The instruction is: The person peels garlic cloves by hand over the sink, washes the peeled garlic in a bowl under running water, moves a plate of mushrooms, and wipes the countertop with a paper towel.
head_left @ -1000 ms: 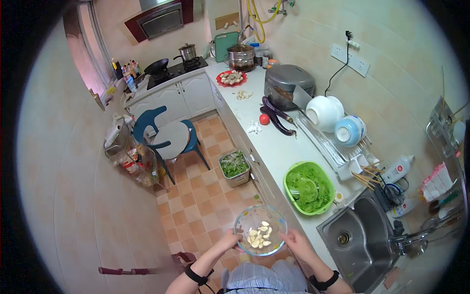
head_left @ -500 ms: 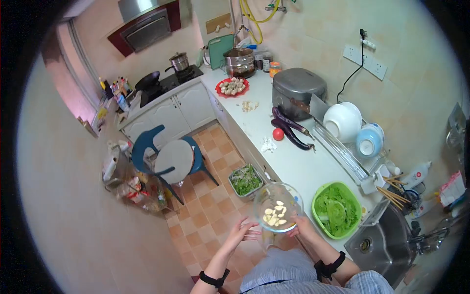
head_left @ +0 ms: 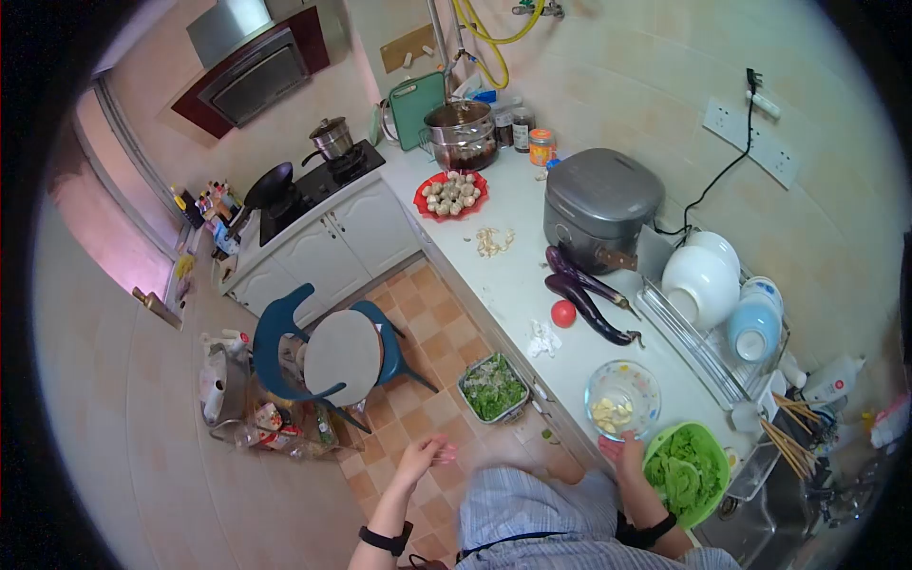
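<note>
While the right hand [head_left: 629, 448] rests fingers on the near rim of the glass bowl [head_left: 622, 398] of garlic on the counter [head_left: 518, 285] just beside the green basket [head_left: 686, 470], left hand [head_left: 423, 454] hangs open and empty, so let go gently, keeping the bowl flat and off the counter edge.

clothing: blue-and-white striped garment [head_left: 532, 508] | left wrist: black band [head_left: 383, 540] | right wrist: black band [head_left: 644, 530] | arms bare below the bands, no sleeves showing
</note>
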The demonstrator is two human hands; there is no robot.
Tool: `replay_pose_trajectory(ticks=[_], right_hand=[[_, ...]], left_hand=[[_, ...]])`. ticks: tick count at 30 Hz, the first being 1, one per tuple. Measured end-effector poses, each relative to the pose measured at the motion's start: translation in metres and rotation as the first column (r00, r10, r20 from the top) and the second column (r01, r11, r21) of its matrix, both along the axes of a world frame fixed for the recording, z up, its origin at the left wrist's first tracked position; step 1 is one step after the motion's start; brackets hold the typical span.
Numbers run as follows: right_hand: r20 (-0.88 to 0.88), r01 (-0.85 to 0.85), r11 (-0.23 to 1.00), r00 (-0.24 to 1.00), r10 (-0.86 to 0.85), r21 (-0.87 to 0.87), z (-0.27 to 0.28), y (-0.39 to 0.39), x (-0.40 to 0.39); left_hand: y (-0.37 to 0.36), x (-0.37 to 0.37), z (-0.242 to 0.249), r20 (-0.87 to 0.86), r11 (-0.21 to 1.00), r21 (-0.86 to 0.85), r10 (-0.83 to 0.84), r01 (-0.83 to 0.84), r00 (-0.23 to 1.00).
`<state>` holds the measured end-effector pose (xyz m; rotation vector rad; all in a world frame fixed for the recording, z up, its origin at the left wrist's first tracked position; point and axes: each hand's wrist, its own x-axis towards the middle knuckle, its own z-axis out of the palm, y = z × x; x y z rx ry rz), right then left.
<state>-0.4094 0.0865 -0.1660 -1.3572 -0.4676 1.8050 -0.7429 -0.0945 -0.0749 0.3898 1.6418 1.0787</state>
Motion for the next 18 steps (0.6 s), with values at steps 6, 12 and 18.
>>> replay_pose_trajectory(ticks=[6, 12, 18], right_hand=[[0.141, 0.209, 0.978, 0.968, -0.206, -0.009, -0.013, 0.006, -0.016], [0.125, 0.485, 0.874, 0.867, -0.482, 0.009, -0.030, 0.011, -0.030], [0.089, 0.557, 0.831, 0.828, -0.554, -0.006, -0.045, 0.018, -0.029]], left_hand=[[0.074, -0.079, -0.016, -0.015, 0.975, 0.100, -0.200, 0.200, 0.980], [0.141, -0.154, -0.019, -0.060, 0.901, 0.148, -0.404, 0.408, 0.913], [0.200, -0.213, -0.057, -0.087, 0.818, 0.158, -0.547, 0.553, 0.833]])
